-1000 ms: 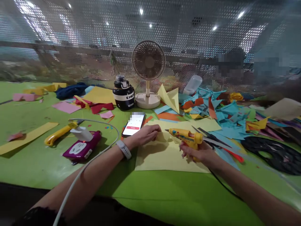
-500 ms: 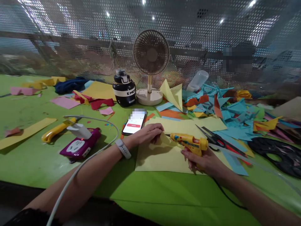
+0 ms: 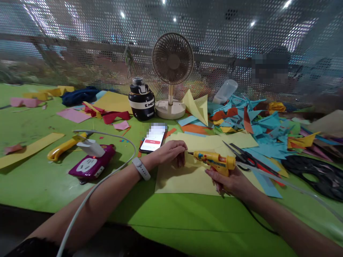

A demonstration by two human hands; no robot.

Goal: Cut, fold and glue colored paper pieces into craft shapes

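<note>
My right hand (image 3: 234, 182) is wrapped round the grip of a yellow hot glue gun (image 3: 215, 161). A long clear glue stick (image 3: 284, 181) trails out of its back end. The nozzle points left, close to the fingertips of my left hand (image 3: 173, 151). Those fingers are closed on a small piece of pale yellow paper (image 3: 189, 159), mostly hidden behind the hand and hard to tell from the sheet below. Under both hands lies a large pale yellow sheet (image 3: 184, 184). Black-handled scissors (image 3: 244, 156) rest just beyond the glue gun.
A phone (image 3: 152, 140) lies beyond my left wrist. Further back stand a black bottle (image 3: 142, 103) and a fan (image 3: 173, 61). A purple power strip (image 3: 92, 166) with a white cable sits left. Blue folded paper shapes (image 3: 268, 132) crowd the right; a black palette-shaped object (image 3: 313, 175) lies nearer.
My left fingers have turned slightly, and less of the small yellow paper shows beside them. The glue gun has shifted only a little to the left, its nozzle still by those fingers.
</note>
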